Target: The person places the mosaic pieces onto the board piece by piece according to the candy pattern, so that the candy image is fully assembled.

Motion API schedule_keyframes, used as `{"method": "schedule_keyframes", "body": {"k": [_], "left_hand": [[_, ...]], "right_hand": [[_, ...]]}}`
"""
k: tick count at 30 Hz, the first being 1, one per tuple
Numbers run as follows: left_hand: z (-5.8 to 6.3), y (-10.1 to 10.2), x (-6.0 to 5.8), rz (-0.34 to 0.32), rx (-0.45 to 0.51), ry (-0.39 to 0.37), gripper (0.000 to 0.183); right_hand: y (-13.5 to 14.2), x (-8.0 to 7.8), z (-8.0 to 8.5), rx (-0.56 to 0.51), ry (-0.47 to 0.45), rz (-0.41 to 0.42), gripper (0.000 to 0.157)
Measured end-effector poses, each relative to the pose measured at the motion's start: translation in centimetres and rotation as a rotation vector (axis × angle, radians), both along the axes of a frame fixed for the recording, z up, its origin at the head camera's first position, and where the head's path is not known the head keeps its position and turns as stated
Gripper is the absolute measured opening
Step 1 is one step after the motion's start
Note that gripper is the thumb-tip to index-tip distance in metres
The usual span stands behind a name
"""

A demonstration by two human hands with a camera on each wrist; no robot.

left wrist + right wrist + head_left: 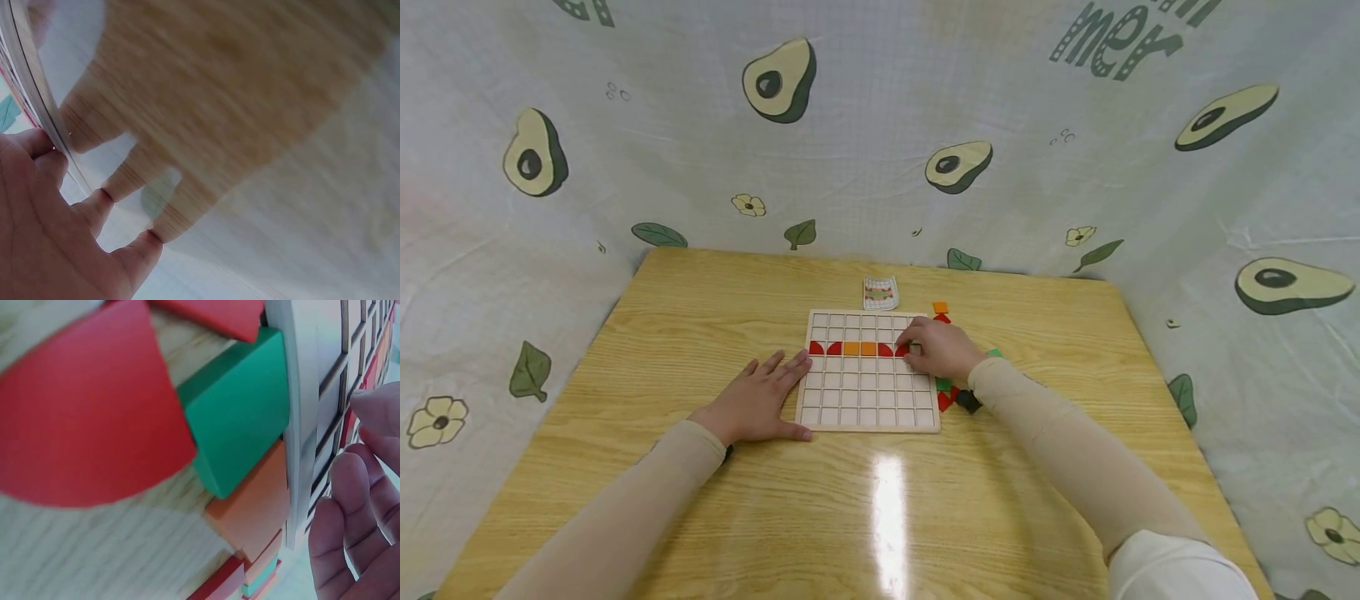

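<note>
A pale wooden grid board (865,396) lies on the table in the head view. One row on it holds red quarter-round tiles (816,348) at the left, two orange square tiles (860,348) in the middle and a red quarter-round tile (885,350) beyond them. My right hand (942,348) reaches over the board's right side, thumb and fingers around another red quarter-round tile (902,351) at the row's right end. With fingers spread, my left hand (760,402) rests on the table, fingertips (150,240) down and forefinger at the board's left edge.
A small pattern card (880,293) lies behind the board. Along the board's right side are loose tiles, including an orange square (941,307), a green block (240,412), a large-looking red quarter-round (94,412) and a dark piece (967,402). A printed cloth (865,183) hangs behind the table.
</note>
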State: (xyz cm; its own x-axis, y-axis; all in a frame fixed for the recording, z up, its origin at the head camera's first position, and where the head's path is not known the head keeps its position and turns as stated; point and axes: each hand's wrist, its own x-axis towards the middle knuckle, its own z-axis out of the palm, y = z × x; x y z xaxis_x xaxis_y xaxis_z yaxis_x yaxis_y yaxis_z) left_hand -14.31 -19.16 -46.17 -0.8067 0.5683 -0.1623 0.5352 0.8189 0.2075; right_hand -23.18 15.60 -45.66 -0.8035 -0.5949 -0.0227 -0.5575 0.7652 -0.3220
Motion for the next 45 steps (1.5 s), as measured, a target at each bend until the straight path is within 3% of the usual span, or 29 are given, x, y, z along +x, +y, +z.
{"method": "schedule_keyframes", "body": {"k": [6,14,20,25,31,41,45], "left_hand": [[-0.1,-0.1,-0.1,0.001,-0.002,0.01,0.115],[-0.3,-0.4,-0.2,0.013,-0.013,0.008,0.116],[-0.6,-0.6,-0.2,0.011,-0.002,0.016,0.117],[-0.7,-0.7,-0.1,0.015,0.0,0.013,0.117],[-0.3,-0.5,0.1,0.005,0.014,0.013,0.116],[-0.1,0.0,0.1,-0.009,0.012,0.017,0.114],[0.0,0.1,0.0,-0.007,0.006,0.013,0.113]], "right_hand": [[1.6,0.6,0.9,0.011,0.002,-0.012,0.024],[7.0,1.8,1.4,-0.029,0.026,-0.091,0.025],[11.6,2.7,1.2,-0.048,0.012,-0.168,0.028],[13.7,2.9,0.6,-0.041,-0.002,-0.212,0.029],[13.0,2.8,0.3,-0.058,0.004,-0.197,0.028],[7.9,3.3,0.0,-0.101,-0.02,0.02,0.023],[7.5,3.7,-0.2,-0.073,0.007,0.047,0.023]]}}
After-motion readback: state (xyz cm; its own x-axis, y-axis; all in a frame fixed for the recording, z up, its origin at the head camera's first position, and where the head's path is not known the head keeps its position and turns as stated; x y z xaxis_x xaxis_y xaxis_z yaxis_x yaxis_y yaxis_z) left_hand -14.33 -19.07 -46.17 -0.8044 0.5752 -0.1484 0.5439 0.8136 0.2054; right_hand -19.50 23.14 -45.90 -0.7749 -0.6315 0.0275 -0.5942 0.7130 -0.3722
